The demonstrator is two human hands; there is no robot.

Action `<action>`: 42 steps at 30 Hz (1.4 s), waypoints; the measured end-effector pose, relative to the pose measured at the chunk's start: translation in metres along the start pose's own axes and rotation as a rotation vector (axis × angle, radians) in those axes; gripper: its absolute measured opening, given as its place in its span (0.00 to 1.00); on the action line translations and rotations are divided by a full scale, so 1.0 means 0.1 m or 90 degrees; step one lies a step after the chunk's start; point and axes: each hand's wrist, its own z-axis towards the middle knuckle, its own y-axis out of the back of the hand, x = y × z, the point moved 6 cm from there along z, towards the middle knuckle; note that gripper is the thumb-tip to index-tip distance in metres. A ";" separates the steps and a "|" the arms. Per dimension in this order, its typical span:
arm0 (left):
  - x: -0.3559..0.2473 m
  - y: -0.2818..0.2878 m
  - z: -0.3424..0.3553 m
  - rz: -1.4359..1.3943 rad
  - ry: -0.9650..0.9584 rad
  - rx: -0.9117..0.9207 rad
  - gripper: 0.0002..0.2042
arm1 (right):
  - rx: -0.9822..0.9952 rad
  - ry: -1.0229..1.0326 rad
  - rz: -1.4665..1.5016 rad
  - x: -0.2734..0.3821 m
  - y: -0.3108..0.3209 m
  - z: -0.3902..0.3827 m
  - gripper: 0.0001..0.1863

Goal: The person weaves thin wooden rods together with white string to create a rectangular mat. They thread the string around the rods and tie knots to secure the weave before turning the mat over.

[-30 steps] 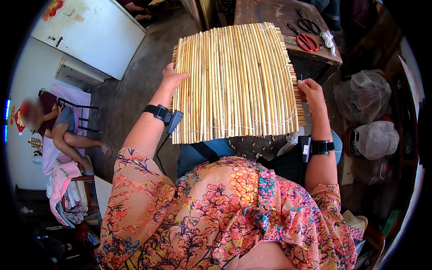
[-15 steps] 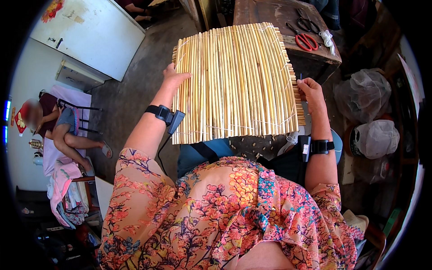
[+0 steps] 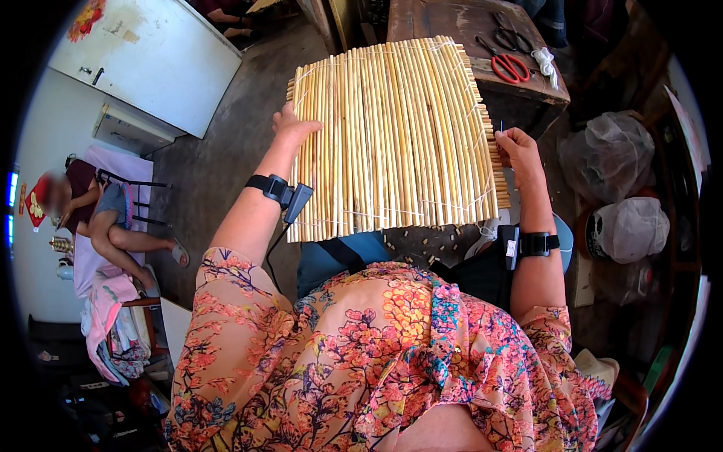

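Left hand point(image 3: 292, 131): thumb on top, clamped on the stick mat point(image 3: 392, 139)
Right hand point(image 3: 521, 155): fingertips pinched on a thin blue thing point(image 3: 502, 126)
Mat's place: up front, between the two hands

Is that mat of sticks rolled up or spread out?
The mat is spread out: its sticks lie side by side in a broad panel, left hand at one edge, right hand at the other.
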 end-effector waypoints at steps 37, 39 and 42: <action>-0.11 -0.06 -0.05 0.012 -0.053 -0.020 0.40 | -0.006 -0.003 0.009 0.02 -0.01 -0.02 0.09; -0.15 -0.04 -0.05 0.055 -0.100 -0.040 0.39 | -0.006 -0.003 0.011 0.01 0.00 -0.02 0.09; -0.22 -0.03 -0.05 0.100 -0.172 -0.059 0.37 | -0.007 -0.004 0.011 0.01 0.00 -0.02 0.09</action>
